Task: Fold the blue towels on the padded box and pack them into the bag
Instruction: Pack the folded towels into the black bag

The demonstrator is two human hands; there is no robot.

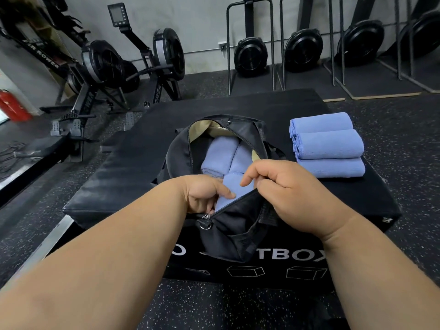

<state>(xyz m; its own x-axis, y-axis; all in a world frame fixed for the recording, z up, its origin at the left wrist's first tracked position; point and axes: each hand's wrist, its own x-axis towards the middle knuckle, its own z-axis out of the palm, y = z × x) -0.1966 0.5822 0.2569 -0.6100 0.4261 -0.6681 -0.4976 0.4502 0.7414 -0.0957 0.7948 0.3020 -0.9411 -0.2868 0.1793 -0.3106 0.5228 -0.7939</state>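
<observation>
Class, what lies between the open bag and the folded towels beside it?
Head view: only bare black box top separates the bag from the towels.

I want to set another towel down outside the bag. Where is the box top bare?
Bare padding lies left of the bag on the padded box, and behind it. Right of it, three folded towels crowd the top.

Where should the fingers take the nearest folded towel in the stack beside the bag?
Grip the nearest folded towel across its rounded near fold, coming from the near side with the right hand. That fold faces the person with nothing in front of it; the others overlap its far edge, so slide it toward you first.
</observation>
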